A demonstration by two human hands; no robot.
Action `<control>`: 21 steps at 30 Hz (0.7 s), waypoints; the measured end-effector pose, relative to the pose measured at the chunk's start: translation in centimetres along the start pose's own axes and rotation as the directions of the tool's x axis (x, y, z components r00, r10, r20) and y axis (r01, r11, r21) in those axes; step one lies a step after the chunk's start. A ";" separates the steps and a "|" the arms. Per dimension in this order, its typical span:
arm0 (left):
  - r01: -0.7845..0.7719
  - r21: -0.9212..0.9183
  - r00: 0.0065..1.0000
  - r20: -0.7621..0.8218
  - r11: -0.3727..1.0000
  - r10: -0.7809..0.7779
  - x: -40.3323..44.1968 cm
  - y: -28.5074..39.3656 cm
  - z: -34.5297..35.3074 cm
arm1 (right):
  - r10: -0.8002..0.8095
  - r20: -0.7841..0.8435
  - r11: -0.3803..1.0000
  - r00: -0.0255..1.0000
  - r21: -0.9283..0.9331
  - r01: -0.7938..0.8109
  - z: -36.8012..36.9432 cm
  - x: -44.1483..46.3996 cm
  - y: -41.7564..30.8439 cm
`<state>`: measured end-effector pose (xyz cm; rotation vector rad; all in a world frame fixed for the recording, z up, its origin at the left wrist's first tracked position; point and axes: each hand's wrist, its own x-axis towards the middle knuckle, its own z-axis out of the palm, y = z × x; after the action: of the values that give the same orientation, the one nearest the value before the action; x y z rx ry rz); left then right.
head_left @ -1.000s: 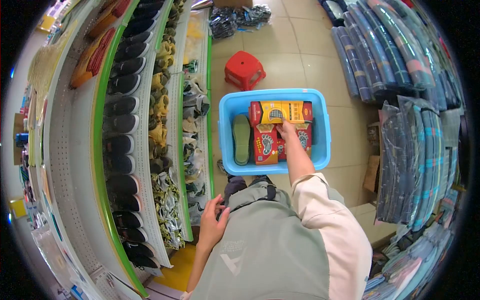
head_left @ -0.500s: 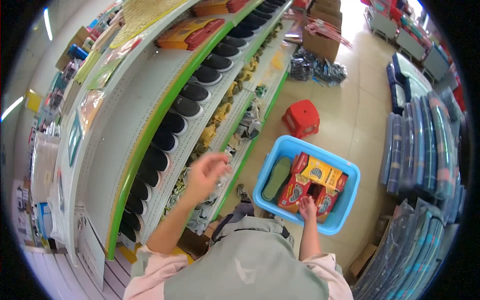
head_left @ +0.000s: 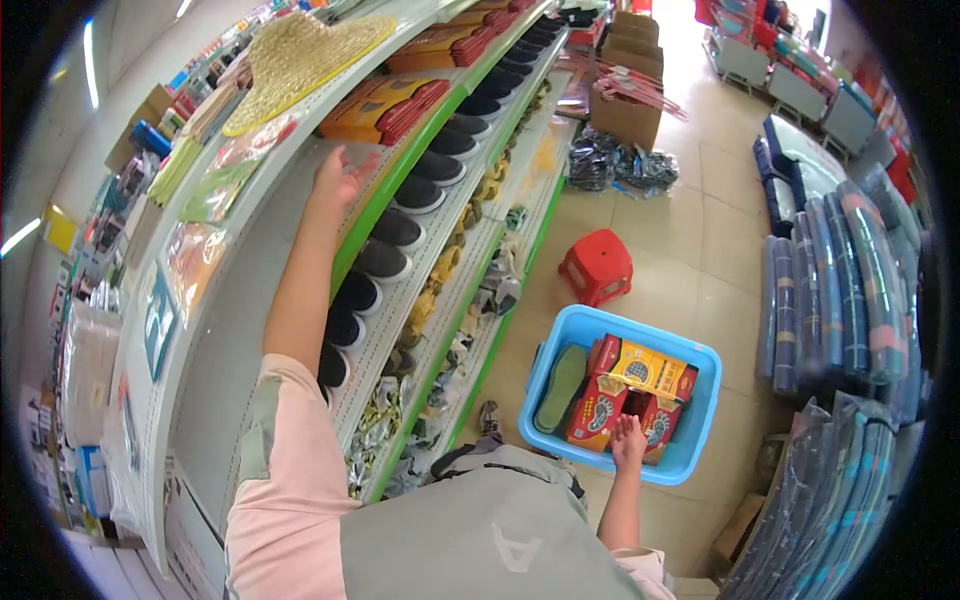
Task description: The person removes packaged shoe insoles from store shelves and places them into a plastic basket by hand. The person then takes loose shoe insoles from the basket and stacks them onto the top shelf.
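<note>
My left hand (head_left: 342,180) is stretched out over the upper shelf (head_left: 270,260), fingers apart and holding nothing. Just beyond its fingertips lies a stack of red and orange packs (head_left: 385,110); a small gap seems to separate them. Lower right, my right hand (head_left: 628,438) is open at the near side of a blue plastic basket (head_left: 712,410). It hovers by the red packs printed with a footprint (head_left: 597,412). A yellow-fronted pack (head_left: 645,366) rests among them, and a green insole (head_left: 564,388) lies along the basket's left side.
Rows of dark slip-on shoes (head_left: 382,260) line the shelf below. A straw hat (head_left: 300,60) sits on the top shelf. Beyond the basket stands a red stool (head_left: 597,266). Wrapped plaid bundles (head_left: 830,285) are stacked along the right, and cardboard boxes (head_left: 625,110) stand farther back.
My left hand has moved up and away, from beside the lower shelves to the upper shelf near the red and orange packs. My right hand stays over the basket. The view has shifted slightly.
</note>
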<state>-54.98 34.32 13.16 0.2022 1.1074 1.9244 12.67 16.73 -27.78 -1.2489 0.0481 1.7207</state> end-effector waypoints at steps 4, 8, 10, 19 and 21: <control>0.091 -0.172 0.995 -0.027 0.981 -0.097 2.7 -0.1 1.3 | -0.071 -0.007 0.997 0.997 0.036 0.071 -0.6 -0.9 0.9; 0.184 -0.232 0.980 -0.026 0.955 -0.195 5.4 -0.3 2.8 | -0.071 -0.049 0.995 0.996 0.070 0.075 -1.5 -1.3 3.5; 0.235 -0.242 0.965 -0.061 0.941 -0.257 5.6 0.1 3.8 | -0.053 -0.110 0.991 0.993 0.117 0.066 -1.2 -1.8 4.5; 0.288 -0.082 0.930 -0.212 0.954 -0.299 5.9 1.0 5.4 | -0.048 -0.171 0.991 0.984 0.117 0.069 -0.6 -3.3 6.2; 0.247 -0.037 0.947 -0.202 0.968 -0.250 6.0 0.9 5.7 | -0.045 -0.180 0.992 0.983 0.105 0.065 -0.7 -3.4 6.2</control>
<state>-56.15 42.15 15.57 -0.1416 1.1947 1.7517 8.82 10.82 -28.46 -1.3055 0.2094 1.5348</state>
